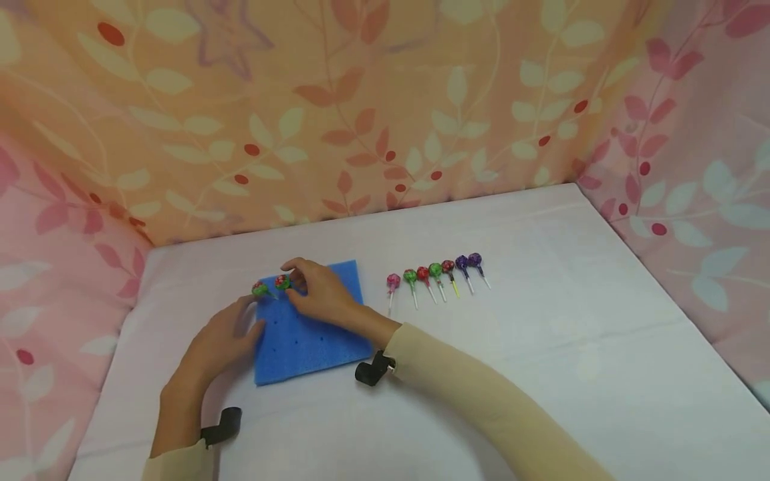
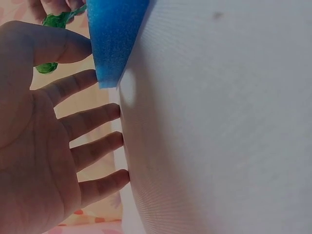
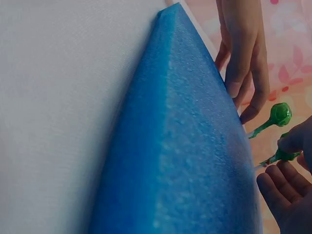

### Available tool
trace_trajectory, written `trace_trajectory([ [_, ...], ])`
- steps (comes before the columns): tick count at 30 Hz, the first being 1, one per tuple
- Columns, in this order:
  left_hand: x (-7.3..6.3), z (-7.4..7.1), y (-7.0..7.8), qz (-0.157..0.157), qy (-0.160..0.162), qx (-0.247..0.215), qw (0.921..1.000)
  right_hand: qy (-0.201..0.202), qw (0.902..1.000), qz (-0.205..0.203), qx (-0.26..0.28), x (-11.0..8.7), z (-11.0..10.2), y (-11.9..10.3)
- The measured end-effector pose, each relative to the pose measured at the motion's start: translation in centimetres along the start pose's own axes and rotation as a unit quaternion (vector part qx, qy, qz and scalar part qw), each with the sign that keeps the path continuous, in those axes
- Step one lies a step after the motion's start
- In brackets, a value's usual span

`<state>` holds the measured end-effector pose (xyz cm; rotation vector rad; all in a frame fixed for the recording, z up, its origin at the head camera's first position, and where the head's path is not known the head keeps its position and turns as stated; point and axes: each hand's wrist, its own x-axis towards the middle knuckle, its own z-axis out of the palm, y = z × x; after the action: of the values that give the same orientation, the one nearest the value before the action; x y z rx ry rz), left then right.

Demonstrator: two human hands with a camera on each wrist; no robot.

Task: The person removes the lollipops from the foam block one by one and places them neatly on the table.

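A blue foam board (image 1: 295,357) with small holes lies on the left part of the table. My left hand (image 1: 210,344) rests at its left edge, the thumb and index fingertip touching the foam and the other fingers spread, as the left wrist view shows. Near the far left corner a green-wrapped lollipop (image 1: 259,288) stands tilted in the board. Just right of it, my right hand (image 1: 325,294) pinches a red and green lollipop (image 1: 283,282) by its head. In the right wrist view this held lollipop (image 3: 284,155) has its stick down at the foam; whether it is inserted is hidden.
Right of the board, several wrapped lollipops (image 1: 436,270) lie in a row on the white table (image 1: 541,334), sticks toward me, in pink, green, red and purple. Floral curtains (image 1: 385,100) enclose the back and sides.
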<state>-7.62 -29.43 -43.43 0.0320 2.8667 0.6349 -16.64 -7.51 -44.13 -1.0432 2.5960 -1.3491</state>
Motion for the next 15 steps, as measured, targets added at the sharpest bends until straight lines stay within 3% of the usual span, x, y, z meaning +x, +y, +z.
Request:
trace_trajectory([
  [4, -0.26, 0.06, -0.28, 0.001, -0.001, 0.002, 1.0, -0.012, 0.9998, 0.011, 0.011, -0.15, 0.6, -0.11],
  [9, -0.25, -0.09, -0.33, 0.003, 0.005, 0.006, 1.0, 0.002, 0.999, 0.019, 0.04, -0.02, 0.74, 0.04],
  [15, -0.08, -0.09, -0.28, 0.002, 0.004, 0.0, 1.0, 0.006, 0.9997, 0.017, 0.015, 0.26, 0.74, 0.32],
])
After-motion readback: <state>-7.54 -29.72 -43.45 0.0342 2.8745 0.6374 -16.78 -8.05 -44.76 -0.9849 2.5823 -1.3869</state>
